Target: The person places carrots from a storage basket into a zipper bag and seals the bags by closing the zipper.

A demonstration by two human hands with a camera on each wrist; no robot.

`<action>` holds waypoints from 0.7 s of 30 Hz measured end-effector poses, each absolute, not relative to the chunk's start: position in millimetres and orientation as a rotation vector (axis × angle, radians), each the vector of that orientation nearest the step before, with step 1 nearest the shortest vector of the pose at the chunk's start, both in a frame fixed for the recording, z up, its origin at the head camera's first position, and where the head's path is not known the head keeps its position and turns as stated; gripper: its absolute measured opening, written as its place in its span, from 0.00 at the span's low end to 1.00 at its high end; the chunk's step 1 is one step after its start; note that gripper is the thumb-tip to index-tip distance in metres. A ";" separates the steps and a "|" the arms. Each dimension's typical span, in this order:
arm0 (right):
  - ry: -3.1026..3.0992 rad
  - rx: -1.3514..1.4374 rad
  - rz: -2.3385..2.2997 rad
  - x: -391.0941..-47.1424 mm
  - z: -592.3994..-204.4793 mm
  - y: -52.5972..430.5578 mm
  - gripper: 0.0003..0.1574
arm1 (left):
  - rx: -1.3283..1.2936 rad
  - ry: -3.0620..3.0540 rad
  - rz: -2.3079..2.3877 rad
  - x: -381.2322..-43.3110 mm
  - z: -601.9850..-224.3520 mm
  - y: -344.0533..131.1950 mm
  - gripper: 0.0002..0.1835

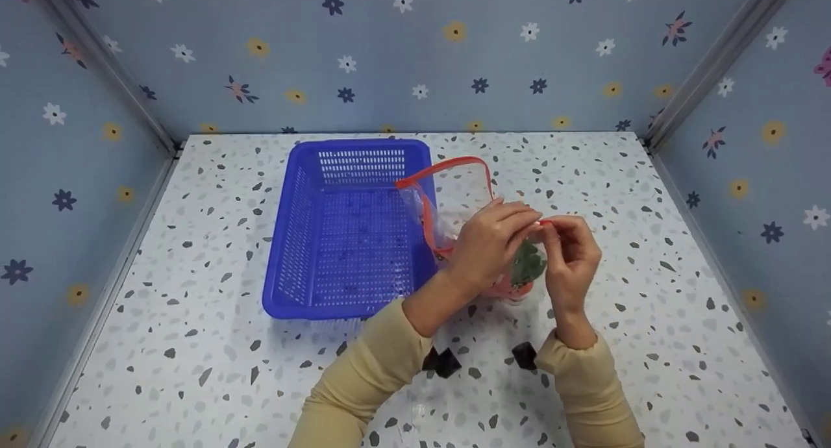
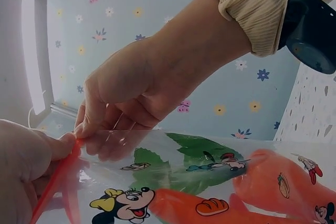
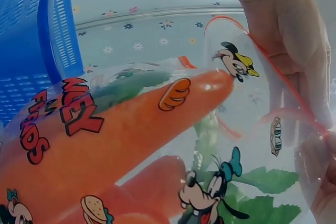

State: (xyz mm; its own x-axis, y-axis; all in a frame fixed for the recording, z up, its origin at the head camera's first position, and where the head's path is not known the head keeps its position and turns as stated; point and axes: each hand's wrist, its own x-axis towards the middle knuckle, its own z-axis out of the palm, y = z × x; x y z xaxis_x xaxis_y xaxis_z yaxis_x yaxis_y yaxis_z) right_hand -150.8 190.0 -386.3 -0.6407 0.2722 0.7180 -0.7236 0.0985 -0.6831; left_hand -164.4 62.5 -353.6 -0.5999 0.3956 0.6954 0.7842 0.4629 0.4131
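A clear plastic zip bag (image 3: pixel 252 98) with cartoon prints holds orange carrots (image 3: pixel 131 121) and green leaves (image 1: pixel 529 264). Its red zip strip (image 1: pixel 448 165) forms an open loop at the left, reaching over the basket's rim. My left hand (image 1: pixel 490 247) and right hand (image 1: pixel 574 256) meet at the strip's right end. Between thumb and fingers, my right hand pinches the red edge there. Beside it, my left hand also pinches the edge, as the left wrist view shows. Part of the bag is hidden under my left hand and forearm.
A blue perforated basket (image 1: pixel 276 253) stands to the left of the bag, right against it. Dark wrist devices (image 1: pixel 524 356) hang under both sleeves. Floral-patterned walls (image 1: pixel 415 52) enclose the speckled tabletop (image 1: pixel 214 344) at the back and sides.
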 end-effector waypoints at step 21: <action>-1.445 0.371 1.575 -150.5 -379.0 187.1 0.02 | -0.935 -2.149 -0.796 -162.7 -349.9 53.9 0.08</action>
